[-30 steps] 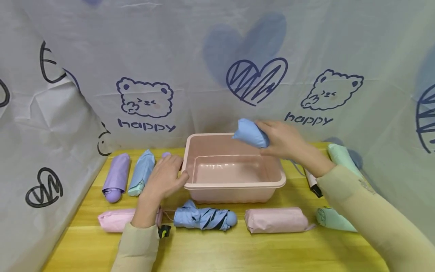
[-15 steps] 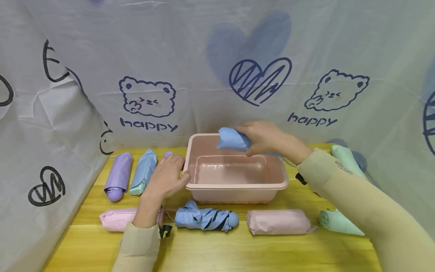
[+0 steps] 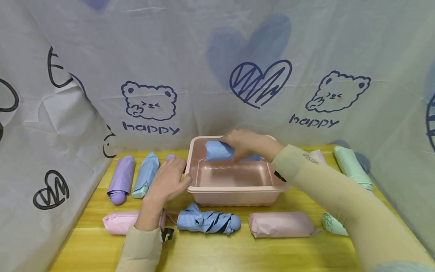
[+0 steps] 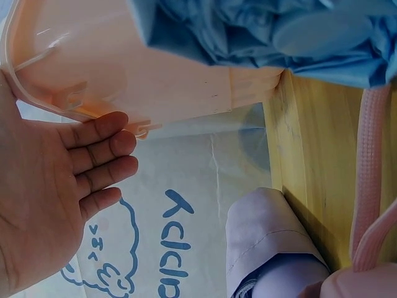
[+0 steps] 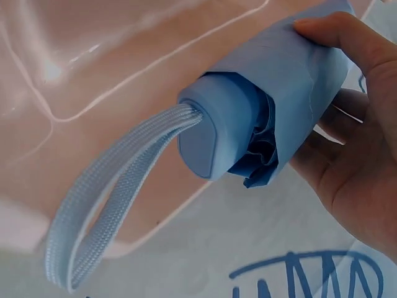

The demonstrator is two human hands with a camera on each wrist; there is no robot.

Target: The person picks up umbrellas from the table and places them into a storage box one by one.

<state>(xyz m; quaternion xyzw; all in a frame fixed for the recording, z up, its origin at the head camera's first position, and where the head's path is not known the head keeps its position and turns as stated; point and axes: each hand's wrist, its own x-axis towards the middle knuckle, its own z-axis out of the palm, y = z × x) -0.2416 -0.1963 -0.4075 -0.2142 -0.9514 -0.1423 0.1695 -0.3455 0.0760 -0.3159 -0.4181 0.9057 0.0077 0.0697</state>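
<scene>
My right hand (image 3: pixel 245 143) grips a blue folded umbrella (image 3: pixel 219 150) lying crosswise in the back part of the pink bin (image 3: pixel 234 194). In the right wrist view the thumb and fingers of the hand (image 5: pixel 366 124) curl round the blue sleeve (image 5: pixel 291 68), and the handle with its strap loop (image 5: pixel 93 205) points away from the palm. At the bin's left rim my left hand (image 3: pixel 167 180) rests with the thumb near the edge. The left wrist view shows that hand (image 4: pixel 56 180) with relaxed fingers beside the bin wall (image 4: pixel 155 74).
Left of the bin lie purple (image 3: pixel 121 175) and blue (image 3: pixel 147 173) umbrellas. In front are a pink one (image 3: pixel 119 222), a blue one with black stripes (image 3: pixel 207 221) and a dusty pink one (image 3: pixel 282 224). Green umbrellas (image 3: pixel 352 166) lie at the right, and a printed cloth (image 3: pixel 204 75) hangs behind.
My right hand has moved left and down with the blue umbrella, from above the bin's right back side to inside its back part. The left hand has stayed at the left rim.
</scene>
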